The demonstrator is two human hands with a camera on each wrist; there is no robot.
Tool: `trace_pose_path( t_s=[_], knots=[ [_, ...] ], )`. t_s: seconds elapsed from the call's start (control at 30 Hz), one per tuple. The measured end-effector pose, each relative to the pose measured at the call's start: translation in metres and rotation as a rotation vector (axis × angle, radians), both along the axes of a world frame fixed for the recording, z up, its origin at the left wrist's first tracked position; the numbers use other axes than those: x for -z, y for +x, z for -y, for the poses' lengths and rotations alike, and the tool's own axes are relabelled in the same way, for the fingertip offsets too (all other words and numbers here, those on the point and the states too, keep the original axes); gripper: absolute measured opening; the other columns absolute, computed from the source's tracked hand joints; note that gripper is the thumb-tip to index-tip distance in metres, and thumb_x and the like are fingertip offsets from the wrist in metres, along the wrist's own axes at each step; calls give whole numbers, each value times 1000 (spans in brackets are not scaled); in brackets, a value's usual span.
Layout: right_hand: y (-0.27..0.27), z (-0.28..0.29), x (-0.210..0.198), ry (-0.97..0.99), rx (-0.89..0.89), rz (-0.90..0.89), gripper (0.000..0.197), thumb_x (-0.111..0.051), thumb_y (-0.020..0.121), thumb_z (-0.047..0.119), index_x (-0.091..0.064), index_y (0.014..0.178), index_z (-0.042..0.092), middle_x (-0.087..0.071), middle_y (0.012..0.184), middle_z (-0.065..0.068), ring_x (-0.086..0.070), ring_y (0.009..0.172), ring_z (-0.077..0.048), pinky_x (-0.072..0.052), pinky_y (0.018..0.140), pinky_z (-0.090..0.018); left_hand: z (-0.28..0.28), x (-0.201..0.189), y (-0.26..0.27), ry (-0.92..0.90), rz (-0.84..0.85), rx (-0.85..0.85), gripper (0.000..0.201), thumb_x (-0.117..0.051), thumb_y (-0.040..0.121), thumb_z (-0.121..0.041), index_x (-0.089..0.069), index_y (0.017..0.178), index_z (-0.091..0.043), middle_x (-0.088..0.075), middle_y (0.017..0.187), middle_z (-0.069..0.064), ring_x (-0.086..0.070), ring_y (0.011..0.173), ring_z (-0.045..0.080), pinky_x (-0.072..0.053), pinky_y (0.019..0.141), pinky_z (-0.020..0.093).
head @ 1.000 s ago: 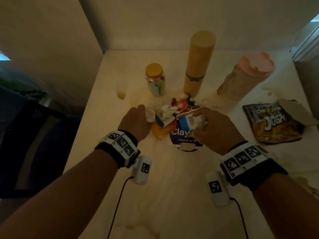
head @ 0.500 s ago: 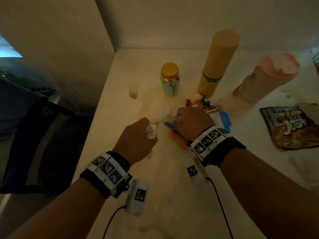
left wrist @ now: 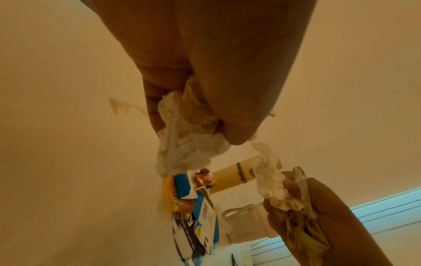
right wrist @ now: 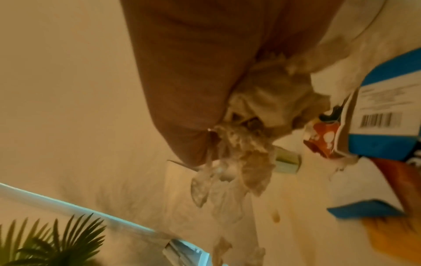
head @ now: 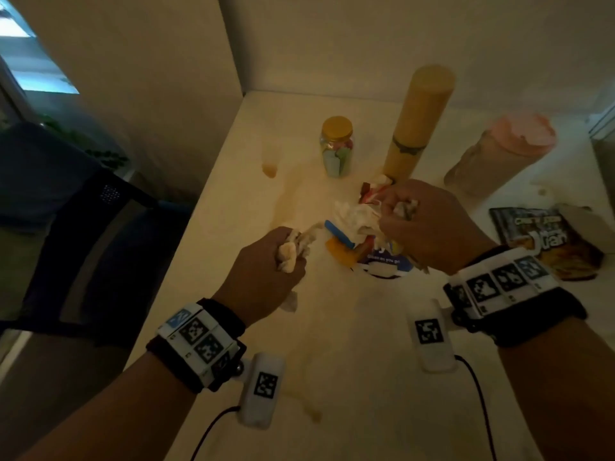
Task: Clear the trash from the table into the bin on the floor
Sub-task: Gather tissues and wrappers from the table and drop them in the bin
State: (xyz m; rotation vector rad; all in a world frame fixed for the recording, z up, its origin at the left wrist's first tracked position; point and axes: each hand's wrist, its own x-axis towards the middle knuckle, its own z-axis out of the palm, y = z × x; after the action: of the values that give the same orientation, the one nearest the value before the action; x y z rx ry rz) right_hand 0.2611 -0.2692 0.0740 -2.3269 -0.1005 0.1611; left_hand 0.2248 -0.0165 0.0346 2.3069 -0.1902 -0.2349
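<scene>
My left hand (head: 283, 257) grips a crumpled stained tissue (head: 293, 249), which bulges out of the fist (left wrist: 189, 144) in the left wrist view. My right hand (head: 399, 217) holds a wad of white tissue (head: 356, 216) and clear plastic (right wrist: 241, 153) above a pile of wrappers (head: 369, 251). The pile holds a blue-and-white box (left wrist: 205, 207), an orange packet (head: 339, 251) and a red-and-white wrapper (head: 374, 193), lying mid-table. A dark snack bag (head: 545, 237) lies at the right. The bin is not in view.
A yellow-lidded jar (head: 336, 146), a tall tan cylinder (head: 417, 124) and a pink-lidded tumbler (head: 499, 154) stand behind the pile. The white table (head: 349, 361) is stained. A dark chair (head: 90, 247) stands to the left, a plant (right wrist: 56, 241) beyond it.
My right hand went left into the pile and has come up and right with tissue and plastic in it. My left hand kept its tissue and drew back a little.
</scene>
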Motion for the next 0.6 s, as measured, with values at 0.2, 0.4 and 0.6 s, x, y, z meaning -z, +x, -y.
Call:
trace_pose_path(
  t_s=[0.2,0.4,0.6],
  knots=[
    [-27,-71,-11,73,-226,-29,12,-65,79,18,-57,74,24,-62,64,6,-56,52,-7,-46,45,-28,-53,-23,-65,-179,-90,-123,15,-59,91,-9,-60,101,-20,-65,79,4,-66,64,11,-57,55,29],
    [-64,-196,-8,92,-540,-80,22,-65,77,9,-66,87,28,-65,74,18,-61,68,1,-46,57,-11,-155,-21,-144,-213,-168,-354,12,-56,93,-6,-61,100,-15,-61,79,11,-63,66,26,-56,53,34],
    [-127,-379,11,5,-822,-122,14,-69,77,17,-69,82,29,-60,86,14,-58,80,-1,-45,69,-11,-292,9,-249,-123,-174,-617,20,-62,89,-8,-63,98,-27,-64,84,-3,-63,73,11,-55,62,27]
  ],
)
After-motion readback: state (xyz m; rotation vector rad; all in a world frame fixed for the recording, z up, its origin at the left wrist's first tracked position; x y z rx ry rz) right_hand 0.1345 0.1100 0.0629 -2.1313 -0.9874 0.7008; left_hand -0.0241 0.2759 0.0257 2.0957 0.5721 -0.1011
